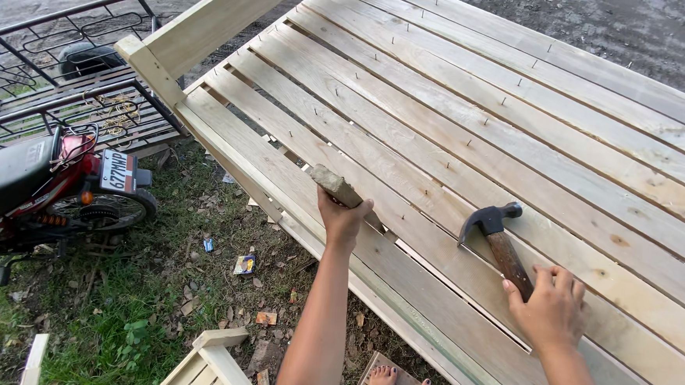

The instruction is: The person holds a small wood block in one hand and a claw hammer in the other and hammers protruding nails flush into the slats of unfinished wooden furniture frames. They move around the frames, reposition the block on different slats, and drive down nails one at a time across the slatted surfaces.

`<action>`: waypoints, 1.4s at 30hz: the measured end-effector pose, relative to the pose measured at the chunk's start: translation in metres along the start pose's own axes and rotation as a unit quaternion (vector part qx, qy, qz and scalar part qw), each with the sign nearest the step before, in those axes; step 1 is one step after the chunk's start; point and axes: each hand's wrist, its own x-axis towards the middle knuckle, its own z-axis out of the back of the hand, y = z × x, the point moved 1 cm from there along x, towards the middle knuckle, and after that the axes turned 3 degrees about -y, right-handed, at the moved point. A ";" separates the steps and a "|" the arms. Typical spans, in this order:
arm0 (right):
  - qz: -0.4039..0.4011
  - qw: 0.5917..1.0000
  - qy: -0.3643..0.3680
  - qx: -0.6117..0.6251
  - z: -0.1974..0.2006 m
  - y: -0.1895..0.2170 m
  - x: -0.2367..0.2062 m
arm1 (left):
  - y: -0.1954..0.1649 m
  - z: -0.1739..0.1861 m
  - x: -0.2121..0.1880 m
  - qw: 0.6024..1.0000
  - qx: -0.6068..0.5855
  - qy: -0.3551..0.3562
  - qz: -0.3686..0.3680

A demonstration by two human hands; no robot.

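Upright nails (470, 141) stud the slats (563, 149); gaps between.

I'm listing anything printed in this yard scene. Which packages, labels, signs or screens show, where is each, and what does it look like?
Rectangular white number plate with dark characters: on the rear of the red motorbike, at left.
Small crumpled blue-and-yellow wrapper: on the grass below the pale wooden slatted platform.
Small flat orange scrap: on the ground near the wrapper; possibly packaging, hard to tell.
No screens or signs.

I see soft, even daylight, bright on the pale wooden slats (455, 136); shadows faint, focus sharp, slight wide-angle stretch at the edges.
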 end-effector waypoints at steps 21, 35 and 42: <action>0.056 0.998 -0.013 -0.017 0.011 0.015 0.002 | -0.100 -0.059 0.010 0.998 0.043 0.053 -0.012; -0.121 0.987 -0.086 0.063 -0.013 -0.022 -0.007 | 0.053 -0.155 -0.106 0.952 0.269 0.094 0.111; -0.129 0.981 -0.101 0.101 -0.012 -0.026 -0.007 | 0.078 -0.136 -0.129 0.859 0.469 0.200 -0.049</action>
